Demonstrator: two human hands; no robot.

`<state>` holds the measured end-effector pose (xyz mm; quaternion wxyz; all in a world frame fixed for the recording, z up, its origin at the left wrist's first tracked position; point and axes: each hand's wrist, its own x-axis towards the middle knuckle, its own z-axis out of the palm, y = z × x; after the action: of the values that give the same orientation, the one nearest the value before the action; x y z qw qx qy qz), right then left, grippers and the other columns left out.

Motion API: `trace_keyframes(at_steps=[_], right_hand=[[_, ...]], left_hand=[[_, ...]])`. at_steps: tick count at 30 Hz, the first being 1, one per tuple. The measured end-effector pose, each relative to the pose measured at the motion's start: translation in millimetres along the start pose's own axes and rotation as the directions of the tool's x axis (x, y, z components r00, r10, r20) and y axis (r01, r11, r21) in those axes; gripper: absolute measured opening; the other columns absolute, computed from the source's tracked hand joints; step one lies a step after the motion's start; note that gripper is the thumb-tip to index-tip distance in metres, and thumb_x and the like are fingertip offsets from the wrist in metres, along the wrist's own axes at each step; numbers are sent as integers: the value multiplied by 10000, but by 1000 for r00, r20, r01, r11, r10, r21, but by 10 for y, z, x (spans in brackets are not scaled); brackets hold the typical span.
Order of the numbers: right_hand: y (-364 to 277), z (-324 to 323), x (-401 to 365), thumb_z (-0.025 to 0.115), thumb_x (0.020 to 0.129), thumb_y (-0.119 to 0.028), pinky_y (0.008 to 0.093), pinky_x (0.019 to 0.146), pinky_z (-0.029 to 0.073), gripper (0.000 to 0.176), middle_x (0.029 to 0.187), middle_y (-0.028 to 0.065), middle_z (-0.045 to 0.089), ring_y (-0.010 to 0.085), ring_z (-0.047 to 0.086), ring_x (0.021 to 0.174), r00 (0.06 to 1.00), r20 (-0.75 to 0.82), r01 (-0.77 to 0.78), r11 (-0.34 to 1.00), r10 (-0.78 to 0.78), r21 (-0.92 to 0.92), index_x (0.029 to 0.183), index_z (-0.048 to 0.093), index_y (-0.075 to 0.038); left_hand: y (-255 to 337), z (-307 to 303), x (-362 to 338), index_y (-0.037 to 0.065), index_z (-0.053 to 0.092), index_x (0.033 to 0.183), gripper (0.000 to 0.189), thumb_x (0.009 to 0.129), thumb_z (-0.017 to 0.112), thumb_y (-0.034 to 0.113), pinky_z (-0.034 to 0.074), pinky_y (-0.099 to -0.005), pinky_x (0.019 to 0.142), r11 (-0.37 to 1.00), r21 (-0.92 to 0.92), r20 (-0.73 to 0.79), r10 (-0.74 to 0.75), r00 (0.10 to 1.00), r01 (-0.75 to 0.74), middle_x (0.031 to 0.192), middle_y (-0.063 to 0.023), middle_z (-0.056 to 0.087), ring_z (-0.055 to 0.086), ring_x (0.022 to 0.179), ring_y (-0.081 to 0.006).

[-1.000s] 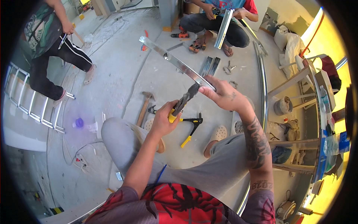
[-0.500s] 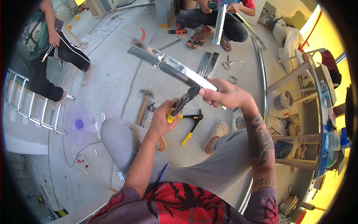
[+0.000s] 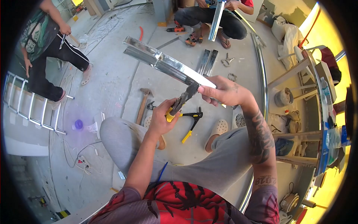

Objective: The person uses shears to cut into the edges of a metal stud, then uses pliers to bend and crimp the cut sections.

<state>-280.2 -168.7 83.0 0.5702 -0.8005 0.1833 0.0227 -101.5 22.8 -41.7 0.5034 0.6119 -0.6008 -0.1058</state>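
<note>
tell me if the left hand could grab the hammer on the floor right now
Probably not right away: the left hand is closed around the yellow-handled tool. Freed of it, likely yes: the hammer lies nearby, with nothing seen on top of it.

Bare floor left of the hammer leaves room to pass; the metal channel slants across the way forward from the right hand, the rivet gun lies below, and a long rail bounds the right side
</note>
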Motion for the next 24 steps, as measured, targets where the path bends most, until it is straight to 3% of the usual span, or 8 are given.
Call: trace_keyframes(at_steps=[2, 4, 6, 9, 13, 15, 24], right_hand=[[34, -4, 15, 597, 952, -621, 297, 562, 475, 677, 676, 32, 557, 128, 552, 596, 999, -43, -1, 999, -1, -44, 1154, 652, 23], [70, -1, 24, 590, 958, -616, 321, 581, 482, 682, 676, 53, 561, 150, 566, 610, 996, -87, -5, 996, -3, -89, 1156, 647, 33], [95, 5, 28, 569, 980, -590, 383, 642, 490, 669, 684, 132, 579, 242, 594, 645, 982, -157, 67, 966, -108, -248, 1156, 635, 53], [60, 15, 22, 564, 991, -563, 420, 688, 485, 639, 707, 201, 590, 324, 606, 684, 963, -191, 119, 936, -191, -332, 1159, 632, 50], [6, 16, 20, 619, 982, -494, 395, 726, 505, 658, 800, 235, 642, 292, 637, 748, 964, -202, 84, 918, -174, -389, 1271, 586, 96], [-2, 24, 17, 626, 979, -477, 412, 748, 511, 657, 861, 290, 658, 348, 649, 763, 961, -209, 84, 909, -182, -407, 1278, 578, 106], [18, 38, 25, 625, 975, -493, 424, 746, 514, 669, 841, 283, 664, 386, 657, 762, 960, -230, 48, 901, -161, -432, 1277, 580, 102]], left_hand=[[-20, 17, -21, 9, 617, 1178, 381, 817, 735, 24, 542, -375, 726, 1000, -2, -3, 6, 1000, -6, 948, -153, 680, 694, 816, -315], [-35, 32, -51, -1, 616, 1153, 358, 831, 762, 56, 540, -361, 709, 994, -28, 25, -103, 994, 104, 914, -149, 686, 695, 785, -294], [-37, 54, -64, -4, 616, 1143, 346, 838, 764, 64, 538, -354, 703, 994, -27, 17, -110, 994, 110, 897, -146, 687, 692, 772, -288], [-34, 74, -70, -9, 617, 1131, 332, 847, 767, 76, 537, -348, 697, 992, -20, 3, -121, 993, 121, 880, -145, 688, 689, 758, -285], [-37, 72, -71, -14, 618, 1130, 335, 854, 774, 97, 539, -353, 693, 992, -17, -1, -124, 992, 124, 883, -150, 693, 694, 759, -294], [-43, 74, -72, -13, 619, 1131, 337, 855, 776, 100, 541, -354, 692, 994, -6, -6, -113, 994, 113, 883, -149, 695, 696, 760, -296], [-81, 96, -90, -6, 622, 1136, 348, 851, 786, 108, 548, -352, 696, 994, -3, -9, -111, 994, 111, 883, -140, 701, 707, 773, -291]])
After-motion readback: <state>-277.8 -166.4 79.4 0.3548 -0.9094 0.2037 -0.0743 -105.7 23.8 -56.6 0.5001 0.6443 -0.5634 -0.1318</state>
